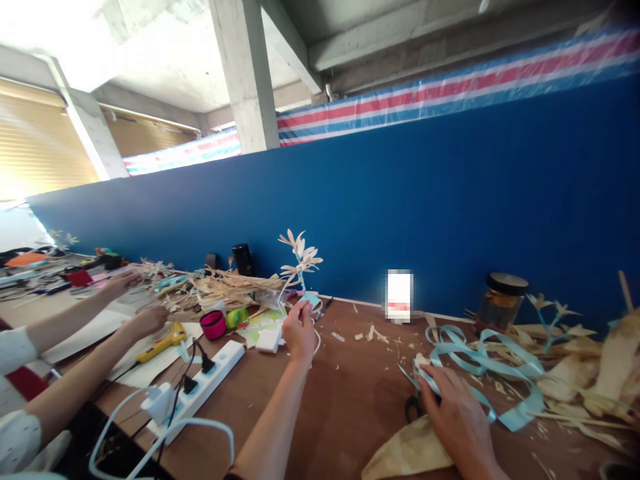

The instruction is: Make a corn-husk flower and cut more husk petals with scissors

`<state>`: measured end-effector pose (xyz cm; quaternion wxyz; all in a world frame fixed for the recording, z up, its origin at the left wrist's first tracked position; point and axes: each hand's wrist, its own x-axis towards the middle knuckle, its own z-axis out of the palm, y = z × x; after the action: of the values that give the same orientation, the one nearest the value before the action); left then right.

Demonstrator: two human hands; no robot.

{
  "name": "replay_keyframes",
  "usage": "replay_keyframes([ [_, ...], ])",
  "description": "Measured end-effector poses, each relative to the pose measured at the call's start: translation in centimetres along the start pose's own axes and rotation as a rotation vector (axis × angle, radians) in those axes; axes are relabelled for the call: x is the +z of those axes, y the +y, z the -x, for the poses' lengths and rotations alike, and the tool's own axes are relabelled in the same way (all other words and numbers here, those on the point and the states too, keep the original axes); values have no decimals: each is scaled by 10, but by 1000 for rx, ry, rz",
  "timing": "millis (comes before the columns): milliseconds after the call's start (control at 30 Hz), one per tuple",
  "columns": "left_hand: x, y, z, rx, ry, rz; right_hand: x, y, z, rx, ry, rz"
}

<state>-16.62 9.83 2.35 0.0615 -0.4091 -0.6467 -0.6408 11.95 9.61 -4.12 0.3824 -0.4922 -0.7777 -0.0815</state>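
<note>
An artificial flower sprig stands nearly upright, its slender cream petals clustered along a light-blue stem. Well apart to its right, glossy light-blue ribbon lies in loose loops, one end flat; nearby, black-handled scissors rest partly covered.

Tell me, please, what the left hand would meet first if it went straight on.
Probably the blue partition behind the flower held in the left hand; depth is hard to judge here.
</note>
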Motion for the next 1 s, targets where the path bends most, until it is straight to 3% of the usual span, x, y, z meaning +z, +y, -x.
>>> replay_keyframes([
  [567,0,-9,-3,-33,16,62,2,3,1,-25,13,0],
  [1000,0,-5,0,-59,7,27,1,2,1,-17,3,-3],
])
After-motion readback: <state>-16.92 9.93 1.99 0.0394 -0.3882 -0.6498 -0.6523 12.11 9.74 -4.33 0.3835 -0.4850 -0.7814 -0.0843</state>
